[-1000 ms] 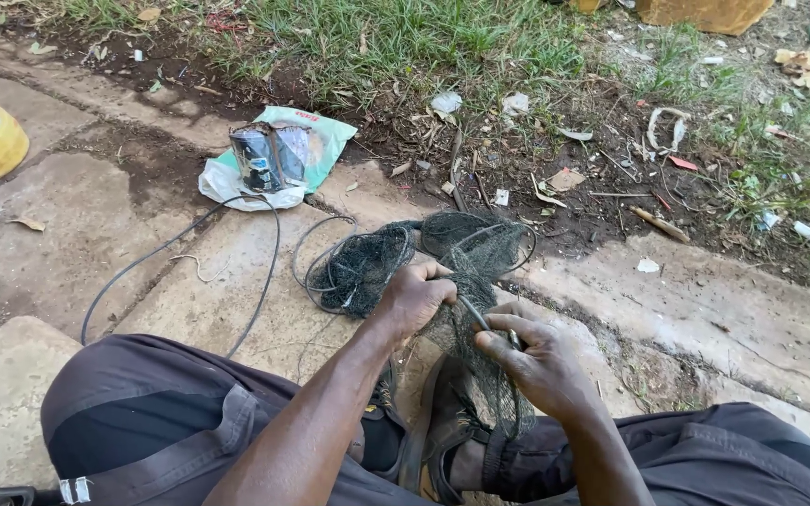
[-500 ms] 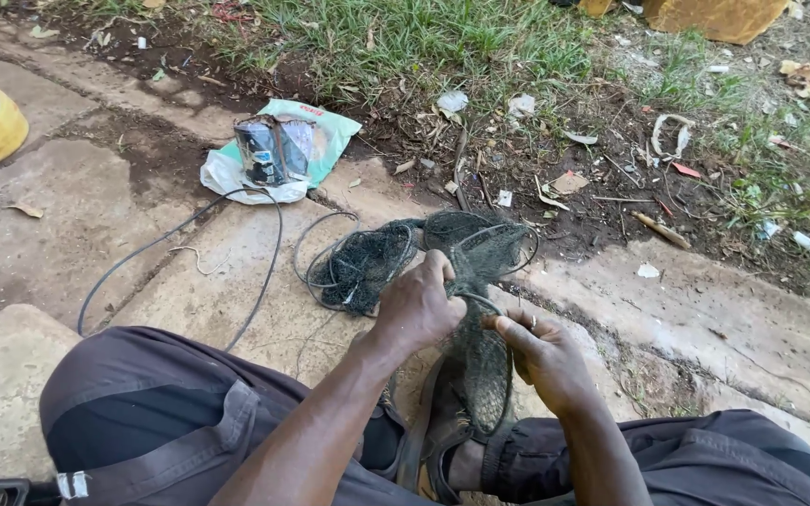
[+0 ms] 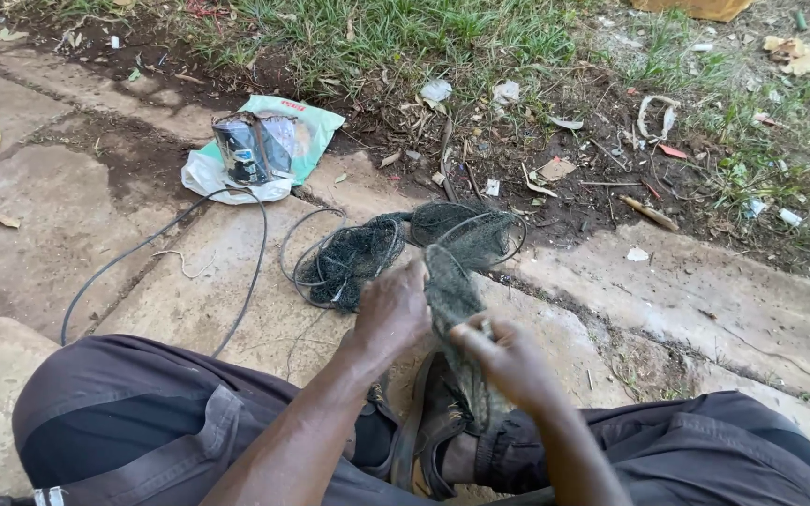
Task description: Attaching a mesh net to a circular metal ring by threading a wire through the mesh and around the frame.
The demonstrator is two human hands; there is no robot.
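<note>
Head view: left hand [image 3: 391,314] and right hand [image 3: 508,356] both close their fingers on a dark, fine-meshed net [image 3: 452,290], which bunches beyond the fingertips on concrete [image 3: 705,290].

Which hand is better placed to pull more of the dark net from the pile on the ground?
Probably the left hand. It grips the net higher up, closest to the bundled pile. The right hand pinches the strip lower, nearer the sandal.

bare forearms with no sleeves in view; dark grey-purple trousers [image 3: 142,422] with a stitched pocket flap on the left thigh; a dark strapped sandal [image 3: 433,422] on one foot
</note>
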